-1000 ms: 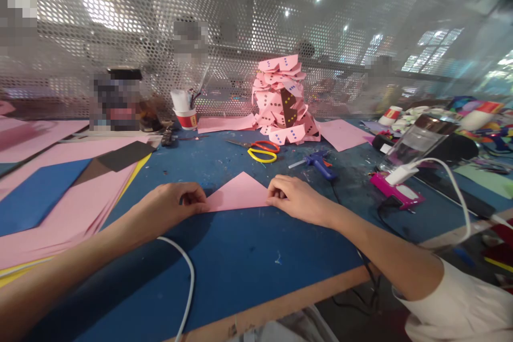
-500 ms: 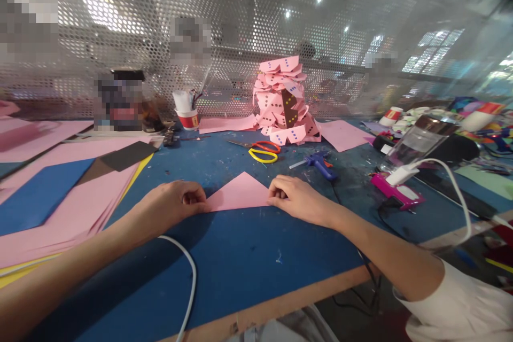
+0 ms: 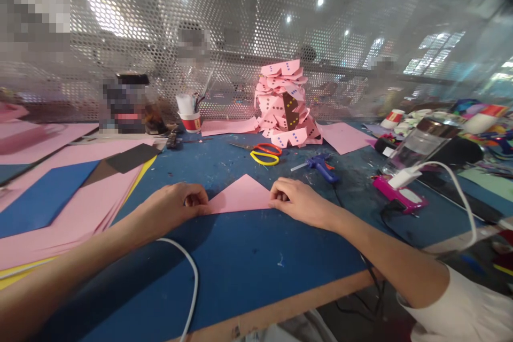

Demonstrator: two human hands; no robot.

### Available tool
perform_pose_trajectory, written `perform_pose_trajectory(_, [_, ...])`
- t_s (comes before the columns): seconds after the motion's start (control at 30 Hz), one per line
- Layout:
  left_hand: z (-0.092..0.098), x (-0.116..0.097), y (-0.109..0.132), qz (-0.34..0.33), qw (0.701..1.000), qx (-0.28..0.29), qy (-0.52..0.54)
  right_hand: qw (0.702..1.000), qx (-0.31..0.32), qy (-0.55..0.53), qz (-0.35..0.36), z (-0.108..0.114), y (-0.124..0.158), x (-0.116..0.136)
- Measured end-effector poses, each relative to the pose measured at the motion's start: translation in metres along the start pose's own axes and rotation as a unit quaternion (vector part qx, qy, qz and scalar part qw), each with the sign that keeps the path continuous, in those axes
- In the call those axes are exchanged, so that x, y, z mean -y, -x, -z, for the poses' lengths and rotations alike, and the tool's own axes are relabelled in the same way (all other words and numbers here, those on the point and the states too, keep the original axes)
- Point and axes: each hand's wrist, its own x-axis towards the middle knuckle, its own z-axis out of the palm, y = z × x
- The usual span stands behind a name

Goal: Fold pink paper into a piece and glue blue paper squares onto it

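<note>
2 curled hands (image 3: 180,200) (image 3: 296,199), pink paper (image 3: 243,195) between

There was one pink paper triangle (image 3: 243,197), one pair of scissors (image 3: 254,148), one blue glue gun (image 3: 321,166), one magenta power strip (image 3: 385,190) and one clear lidded jar (image 3: 425,141). At least two red-and-white paper cups showed, one far left cup (image 3: 189,122) and one far right cup (image 3: 391,119). One stack of pink paper pieces (image 3: 273,105) overlapped too much to count.

Left forearm (image 3: 100,251) and right forearm (image 3: 380,251) are extended forward and angled inward, with left hand (image 3: 182,202) and right hand (image 3: 294,200) held apart, facing each other, fingers curled, thumb and forefinger of each set in a pinch.
</note>
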Motion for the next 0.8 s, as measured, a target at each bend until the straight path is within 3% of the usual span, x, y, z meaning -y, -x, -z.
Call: perform_pose_trajectory(0.8, [0.0046, -0.0079, 0.0067, 0.002, 1.0, -0.005, -0.012, 1.0, -0.007, -0.01, 0.001, -0.0028, 0.0007, -0.002])
